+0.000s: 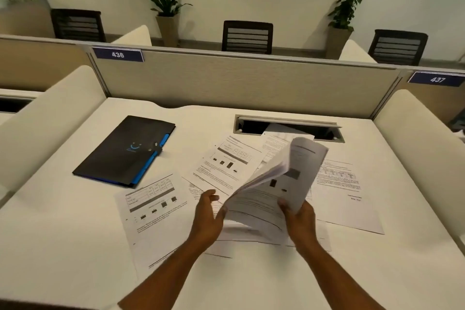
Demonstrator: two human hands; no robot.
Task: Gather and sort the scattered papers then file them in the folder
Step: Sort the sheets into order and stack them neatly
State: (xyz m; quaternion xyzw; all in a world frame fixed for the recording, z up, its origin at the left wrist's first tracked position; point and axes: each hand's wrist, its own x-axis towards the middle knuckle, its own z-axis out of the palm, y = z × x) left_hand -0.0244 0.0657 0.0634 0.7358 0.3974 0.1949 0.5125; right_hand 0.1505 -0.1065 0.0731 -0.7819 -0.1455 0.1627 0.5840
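Right hand (300, 219) grips a fanned sheaf of printed papers (274, 184) by its lower edge, lifted above a white worktop (75, 246). Left hand (207, 219), just beside the sheaf, has fingers loosely curled and holds nothing. Loose sheets (153, 206) lie around and beneath both hands; a closed black folder (120, 151) lies beyond the left hand.

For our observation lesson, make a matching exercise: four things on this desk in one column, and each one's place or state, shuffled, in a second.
Things
1. black folder with blue edge
2. bent stack of printed papers
3. left hand
4. blue sign numbered 437

States
A. on the partition
B. gripped by the right hand
C. closed, flat on the white desk
D. touching the stack's left edge

Pairs: 1-C, 2-B, 3-D, 4-A
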